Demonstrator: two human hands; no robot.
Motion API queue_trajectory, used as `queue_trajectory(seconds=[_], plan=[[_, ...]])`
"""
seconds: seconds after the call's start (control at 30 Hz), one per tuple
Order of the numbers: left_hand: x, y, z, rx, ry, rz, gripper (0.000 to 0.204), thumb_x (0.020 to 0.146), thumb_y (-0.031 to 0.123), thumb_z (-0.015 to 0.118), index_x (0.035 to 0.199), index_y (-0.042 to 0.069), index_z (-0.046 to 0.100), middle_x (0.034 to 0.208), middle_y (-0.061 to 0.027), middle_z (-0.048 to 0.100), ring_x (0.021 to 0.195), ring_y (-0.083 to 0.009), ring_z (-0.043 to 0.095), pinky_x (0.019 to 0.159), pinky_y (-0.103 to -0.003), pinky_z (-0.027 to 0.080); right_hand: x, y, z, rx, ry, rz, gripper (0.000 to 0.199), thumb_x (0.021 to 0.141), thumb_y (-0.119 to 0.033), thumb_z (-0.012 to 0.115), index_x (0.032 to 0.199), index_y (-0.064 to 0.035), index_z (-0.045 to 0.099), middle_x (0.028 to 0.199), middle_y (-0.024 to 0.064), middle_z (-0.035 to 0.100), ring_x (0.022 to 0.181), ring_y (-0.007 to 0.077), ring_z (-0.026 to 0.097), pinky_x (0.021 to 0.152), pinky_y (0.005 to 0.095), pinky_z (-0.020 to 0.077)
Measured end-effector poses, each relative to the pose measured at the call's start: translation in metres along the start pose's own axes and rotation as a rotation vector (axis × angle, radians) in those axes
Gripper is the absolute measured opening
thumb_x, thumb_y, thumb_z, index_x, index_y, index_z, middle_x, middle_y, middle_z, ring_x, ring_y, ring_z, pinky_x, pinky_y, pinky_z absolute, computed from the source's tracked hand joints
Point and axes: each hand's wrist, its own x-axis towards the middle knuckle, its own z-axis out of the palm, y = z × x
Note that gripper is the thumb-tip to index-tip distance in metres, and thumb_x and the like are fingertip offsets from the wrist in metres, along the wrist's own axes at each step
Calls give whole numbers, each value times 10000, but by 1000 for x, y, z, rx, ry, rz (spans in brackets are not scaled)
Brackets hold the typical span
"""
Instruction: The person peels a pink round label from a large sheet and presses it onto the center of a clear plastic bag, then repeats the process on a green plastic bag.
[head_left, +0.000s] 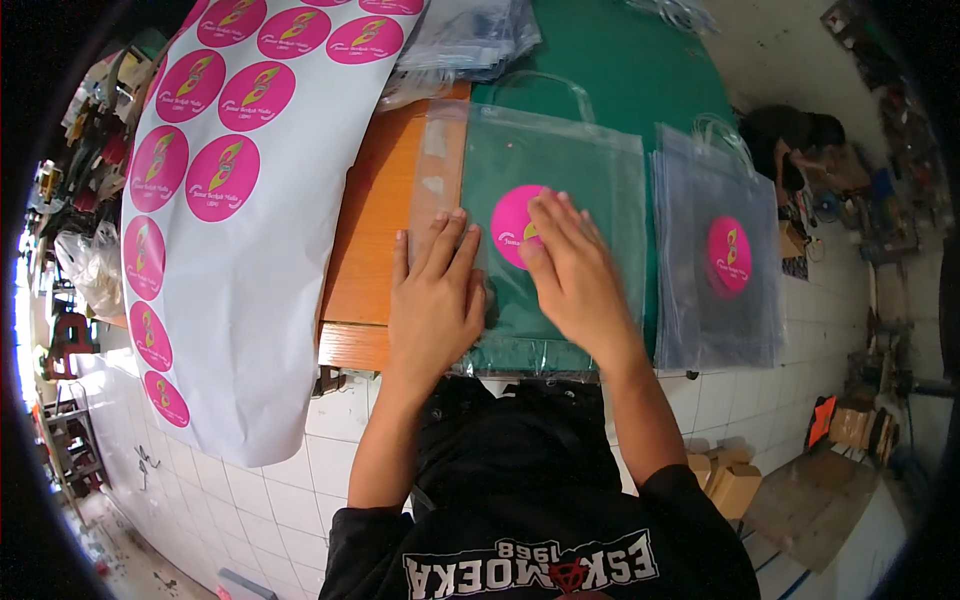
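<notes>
In front of me a clear plastic bag (560, 310) with a looped handle lies flat, partly on a green mat and partly on bare wood. A round pink sticker (510, 225) with a yellow-green emblem sits near its middle. My right hand (580, 270) lies over the sticker's right side, fingers stretched out, covering part of it. My left hand (437, 285) rests flat on the bag's left side, fingers spread, holding nothing. On the left, a long white sticker sheet (250, 320) carries several more round pink stickers (223, 178) and drapes over the table's front edge.
A stack of clear bags (700, 320), its top one bearing a pink sticker, lies at the right edge of the green mat (620, 60). More clear bags (470, 40) are piled at the back. Cardboard boxes (733, 485) stand on the tiled floor. Another person (795, 140) crouches at the far right.
</notes>
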Motion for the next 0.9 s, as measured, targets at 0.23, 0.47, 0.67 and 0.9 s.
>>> queue_trajectory(seconds=[0.23,0.47,0.67,0.9], plan=[[-1,0,-1,-28,-9,-3,477,955,130,607,1423,34,606,1538,-143,543,1493,-316,441,1267,-574,204,14,14,24,-179,-2,-24,598,1072,-395,516,1428,84,555,1524,293,519,1462,439,454,1235,541,305],[1,-1,-2,-39,-7,-15,490,948,134,612,1427,32,602,1548,-142,532,1498,-318,432,1267,-582,201,14,1,28,-155,-63,-187,621,1063,-417,520,1424,87,558,1536,282,512,1471,421,445,1252,525,277],[0,0,-2,-26,2,-21,489,942,146,618,1417,31,609,1537,-145,542,1490,-320,443,1266,-580,204,2,-1,19,-147,-150,-279,642,1054,-433,528,1428,89,558,1537,265,517,1475,400,442,1259,514,267],[0,0,-1,-21,9,-22,466,948,138,618,1402,30,619,1523,-142,554,1480,-312,456,1259,-579,218,-14,-2,10,-75,-206,-321,662,1056,-480,505,1405,77,587,1502,250,554,1468,384,451,1264,513,260]])
